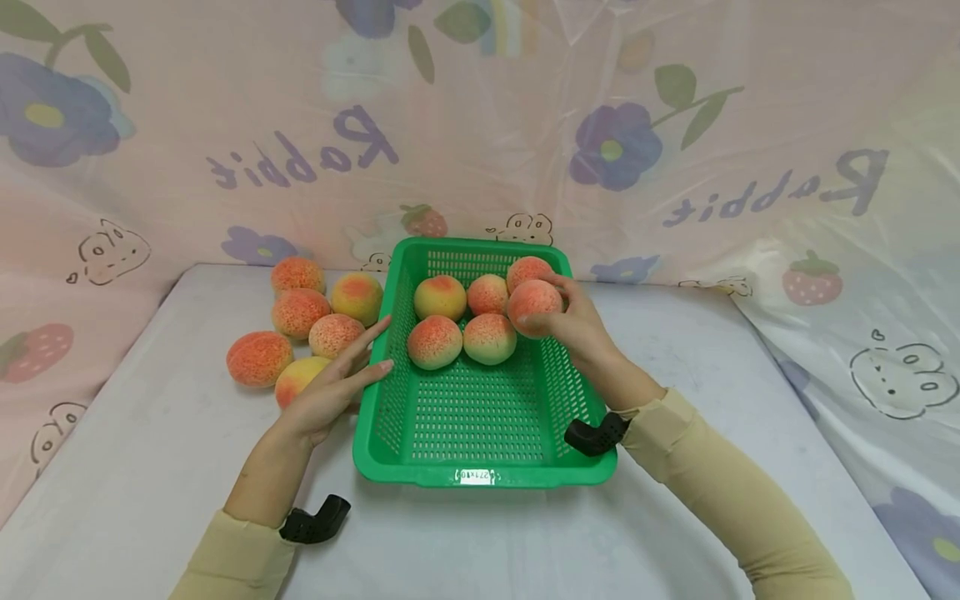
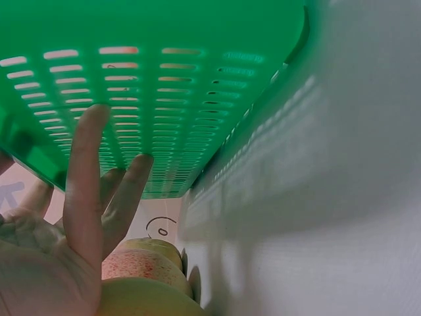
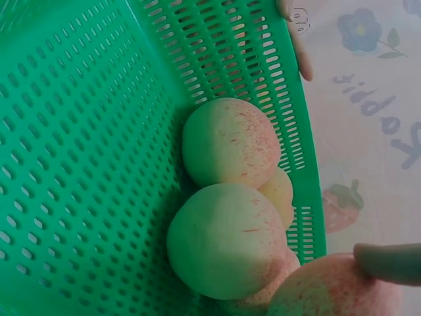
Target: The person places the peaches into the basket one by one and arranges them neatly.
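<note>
A green plastic basket (image 1: 480,417) with slotted walls stands on the table, several red-and-yellow peaches (image 1: 435,342) grouped in its far half. Over the right side of that group, my right hand (image 1: 588,329) grips a peach (image 1: 535,308) between thumb and fingers. In the right wrist view the thumb (image 3: 388,263) presses on this held peach (image 3: 335,289); the rest of that hand is out of frame. My left hand (image 1: 333,392) touches the basket's left side with its fingers spread and fairly straight. The left wrist view shows those fingers (image 2: 85,178) against the slotted wall (image 2: 184,99).
Several more peaches (image 1: 300,312) lie on the white table (image 1: 150,400) to the left of the basket, close to my left hand. A printed curtain (image 1: 480,125) hangs behind the table. A label (image 1: 476,477) is on the basket's near rim.
</note>
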`<state>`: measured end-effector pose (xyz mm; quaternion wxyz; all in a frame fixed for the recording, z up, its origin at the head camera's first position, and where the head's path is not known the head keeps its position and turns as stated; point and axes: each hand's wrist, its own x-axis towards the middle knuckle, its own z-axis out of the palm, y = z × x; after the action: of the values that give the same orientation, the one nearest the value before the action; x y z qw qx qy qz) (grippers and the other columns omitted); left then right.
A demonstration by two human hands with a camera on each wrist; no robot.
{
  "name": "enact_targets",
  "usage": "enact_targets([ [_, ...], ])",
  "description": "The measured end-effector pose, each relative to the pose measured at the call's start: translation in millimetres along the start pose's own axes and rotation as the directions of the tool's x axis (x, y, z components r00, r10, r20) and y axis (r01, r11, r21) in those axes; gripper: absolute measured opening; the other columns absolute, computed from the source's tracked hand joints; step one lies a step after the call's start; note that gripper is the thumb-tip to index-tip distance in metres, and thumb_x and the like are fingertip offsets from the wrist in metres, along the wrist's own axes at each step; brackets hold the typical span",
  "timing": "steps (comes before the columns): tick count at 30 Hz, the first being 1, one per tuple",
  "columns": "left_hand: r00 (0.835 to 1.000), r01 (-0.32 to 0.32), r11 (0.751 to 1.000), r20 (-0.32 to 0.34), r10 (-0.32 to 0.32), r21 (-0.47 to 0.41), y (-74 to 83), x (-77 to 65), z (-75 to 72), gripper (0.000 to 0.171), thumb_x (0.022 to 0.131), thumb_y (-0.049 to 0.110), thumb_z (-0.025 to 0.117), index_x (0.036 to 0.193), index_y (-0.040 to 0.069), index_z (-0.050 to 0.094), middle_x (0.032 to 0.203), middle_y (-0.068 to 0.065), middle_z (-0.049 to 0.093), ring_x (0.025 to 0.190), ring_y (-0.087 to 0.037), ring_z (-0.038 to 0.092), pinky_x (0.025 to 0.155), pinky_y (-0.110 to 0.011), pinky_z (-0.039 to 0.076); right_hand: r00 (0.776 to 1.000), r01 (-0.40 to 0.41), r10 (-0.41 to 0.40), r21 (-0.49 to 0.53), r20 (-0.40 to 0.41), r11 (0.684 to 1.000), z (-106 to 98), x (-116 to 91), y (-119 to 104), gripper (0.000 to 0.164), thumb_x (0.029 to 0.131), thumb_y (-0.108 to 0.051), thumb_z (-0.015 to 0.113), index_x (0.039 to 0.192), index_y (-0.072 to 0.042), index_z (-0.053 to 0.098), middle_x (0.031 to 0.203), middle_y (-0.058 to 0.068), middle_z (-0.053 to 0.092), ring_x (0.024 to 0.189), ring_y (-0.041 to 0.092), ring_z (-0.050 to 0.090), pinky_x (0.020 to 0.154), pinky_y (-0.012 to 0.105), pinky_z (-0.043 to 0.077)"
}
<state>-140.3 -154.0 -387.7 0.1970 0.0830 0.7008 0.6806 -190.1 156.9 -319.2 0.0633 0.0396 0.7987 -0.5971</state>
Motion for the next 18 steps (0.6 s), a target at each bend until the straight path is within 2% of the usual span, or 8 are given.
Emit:
enact_targets([
  [9, 1.000, 0.005, 1.000, -0.002, -0.004, 0.012, 0.7, 0.0, 0.4, 0.063, 0.100, 0.031, 0.051, 0.153, 0.037, 0.017, 0.161, -0.008, -0.010, 0.147, -0.033, -0.008, 0.090, -0.047, 0.044, 0.999, 0.004, -0.002, -0.057, 0.036, 0.998, 0.7, 0.5, 2.7, 0.082, 0.073, 0.008, 0.066, 0.146, -0.008, 0.033, 0.142, 0.019, 0.039, 0.116, 0.032, 0.048, 0.090, 0.039, 0.046],
  [15, 1.000, -0.004, 1.000, 0.001, 0.004, 0.003, 0.0, 0.6, 0.2, 0.063, 0.100, 0.029, 0.051, 0.153, 0.036, 0.017, 0.161, -0.010, -0.010, 0.147, -0.034, -0.008, 0.091, -0.049, 0.043, 0.999, -0.011, 0.016, -0.105, 0.050, 0.994, 1.0, 0.6, 1.0, 0.079, 0.074, 0.006, 0.068, 0.145, -0.008, 0.037, 0.143, 0.018, 0.040, 0.117, 0.033, 0.049, 0.089, 0.040, 0.047],
  [18, 1.000, -0.007, 1.000, 0.003, 0.007, 0.000, -0.5, 1.0, 0.0, 0.063, 0.100, 0.029, 0.051, 0.153, 0.037, 0.017, 0.161, -0.010, -0.010, 0.147, -0.034, -0.008, 0.090, -0.048, 0.044, 0.998, -0.016, 0.026, -0.161, 0.060, 0.987, -0.9, 0.3, -0.9, 0.078, 0.075, 0.004, 0.069, 0.145, -0.009, 0.037, 0.143, 0.018, 0.041, 0.117, 0.034, 0.049, 0.089, 0.041, 0.047],
])
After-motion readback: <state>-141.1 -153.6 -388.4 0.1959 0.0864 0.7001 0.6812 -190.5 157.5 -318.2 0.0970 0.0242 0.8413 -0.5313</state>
